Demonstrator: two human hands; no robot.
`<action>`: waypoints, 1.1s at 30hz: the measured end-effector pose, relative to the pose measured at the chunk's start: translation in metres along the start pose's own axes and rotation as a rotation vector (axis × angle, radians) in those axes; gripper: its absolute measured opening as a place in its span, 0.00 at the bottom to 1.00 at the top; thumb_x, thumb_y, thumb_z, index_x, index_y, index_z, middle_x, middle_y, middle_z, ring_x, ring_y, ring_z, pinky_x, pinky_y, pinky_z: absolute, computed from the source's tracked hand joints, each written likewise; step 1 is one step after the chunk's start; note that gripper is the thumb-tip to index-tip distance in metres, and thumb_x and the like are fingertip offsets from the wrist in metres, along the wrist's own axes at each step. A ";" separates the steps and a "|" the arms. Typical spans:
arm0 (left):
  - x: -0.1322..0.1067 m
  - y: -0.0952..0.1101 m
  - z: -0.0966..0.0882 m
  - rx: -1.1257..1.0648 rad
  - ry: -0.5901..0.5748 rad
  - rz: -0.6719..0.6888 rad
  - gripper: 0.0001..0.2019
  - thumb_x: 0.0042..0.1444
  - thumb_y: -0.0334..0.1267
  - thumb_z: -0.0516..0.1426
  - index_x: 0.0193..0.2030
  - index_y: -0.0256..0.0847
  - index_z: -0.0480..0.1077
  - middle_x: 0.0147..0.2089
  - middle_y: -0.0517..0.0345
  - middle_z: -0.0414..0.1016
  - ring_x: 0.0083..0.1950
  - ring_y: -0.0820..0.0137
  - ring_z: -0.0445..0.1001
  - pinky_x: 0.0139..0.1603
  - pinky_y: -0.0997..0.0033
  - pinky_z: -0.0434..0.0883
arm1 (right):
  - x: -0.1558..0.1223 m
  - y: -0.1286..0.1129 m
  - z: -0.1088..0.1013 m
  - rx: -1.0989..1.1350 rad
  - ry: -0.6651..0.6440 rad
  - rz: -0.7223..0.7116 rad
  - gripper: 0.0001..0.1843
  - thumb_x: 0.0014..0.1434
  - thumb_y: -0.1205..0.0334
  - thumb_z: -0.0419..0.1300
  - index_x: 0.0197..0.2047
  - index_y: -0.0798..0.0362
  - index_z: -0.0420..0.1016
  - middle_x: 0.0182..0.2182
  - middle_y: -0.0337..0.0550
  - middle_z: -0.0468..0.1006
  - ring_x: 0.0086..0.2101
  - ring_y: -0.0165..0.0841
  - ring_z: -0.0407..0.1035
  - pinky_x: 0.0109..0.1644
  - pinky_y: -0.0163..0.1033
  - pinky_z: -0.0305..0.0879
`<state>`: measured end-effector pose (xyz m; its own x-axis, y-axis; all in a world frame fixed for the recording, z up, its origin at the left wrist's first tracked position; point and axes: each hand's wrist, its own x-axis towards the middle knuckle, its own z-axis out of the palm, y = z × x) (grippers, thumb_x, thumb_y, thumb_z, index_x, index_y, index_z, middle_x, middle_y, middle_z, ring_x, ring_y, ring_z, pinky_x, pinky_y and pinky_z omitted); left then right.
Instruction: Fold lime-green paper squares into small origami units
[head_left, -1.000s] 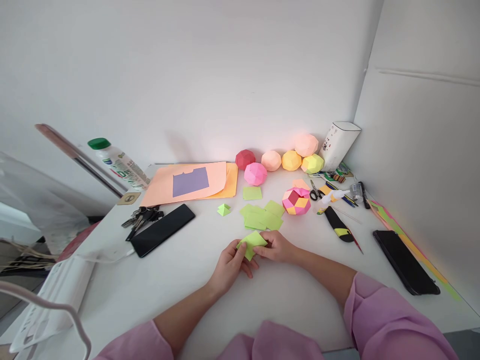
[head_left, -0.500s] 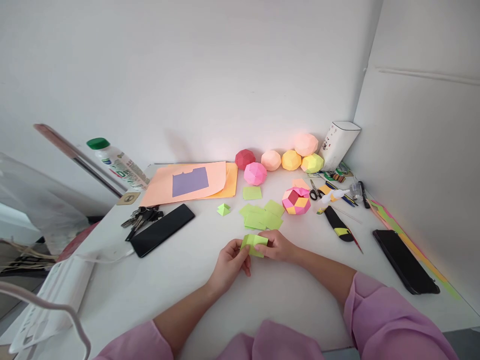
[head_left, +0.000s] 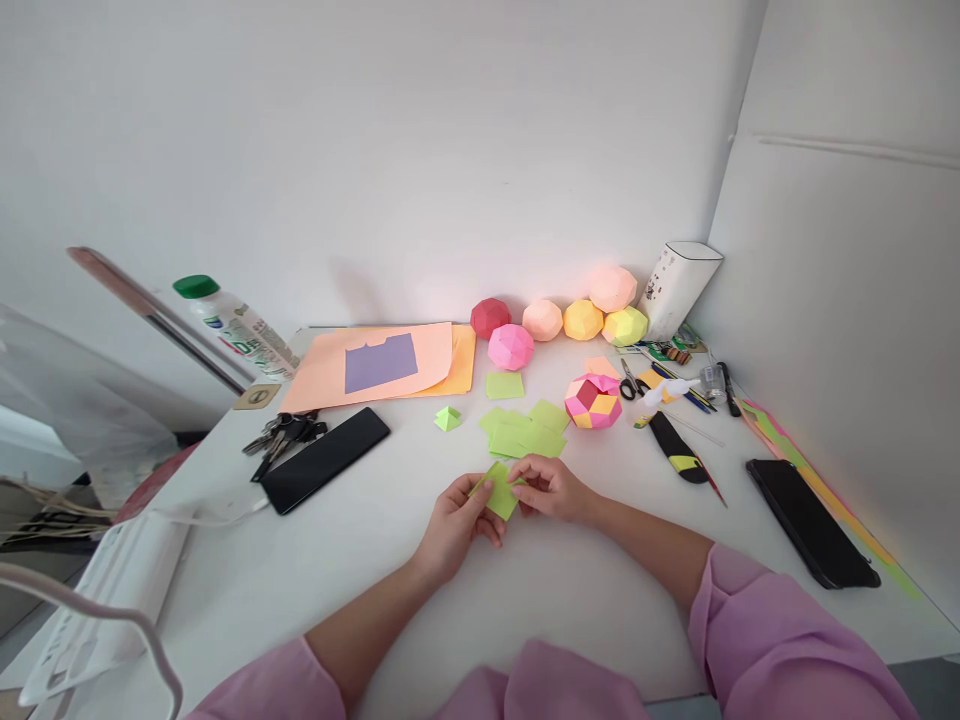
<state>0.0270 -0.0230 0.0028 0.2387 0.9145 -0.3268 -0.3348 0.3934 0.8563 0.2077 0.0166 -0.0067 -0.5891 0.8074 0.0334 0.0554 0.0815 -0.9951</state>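
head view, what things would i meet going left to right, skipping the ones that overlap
Green-capped bottle, purple paper, small folded green piece, held green paper, multicoloured paper ball, black-and-yellow tool, rightmost black phone.

Nothing legible; bottle label point(head_left: 244, 330) blurred

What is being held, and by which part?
A green paper piece: the left hand pinches its left side. The right hand is at its right edge; whether it grips cannot be told.
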 end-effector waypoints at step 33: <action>0.000 -0.001 0.000 0.030 0.019 -0.043 0.16 0.50 0.49 0.59 0.28 0.39 0.61 0.19 0.63 0.71 0.14 0.74 0.68 0.12 0.76 0.66 | 0.005 0.007 0.000 0.005 -0.025 -0.096 0.21 0.45 0.50 0.68 0.38 0.56 0.74 0.29 0.38 0.65 0.27 0.26 0.62 0.27 0.33 0.61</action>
<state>0.0273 -0.0232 0.0022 0.2343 0.8988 -0.3706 -0.2974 0.4292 0.8528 0.2052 0.0207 -0.0134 -0.6114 0.7811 0.1266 -0.0063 0.1552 -0.9879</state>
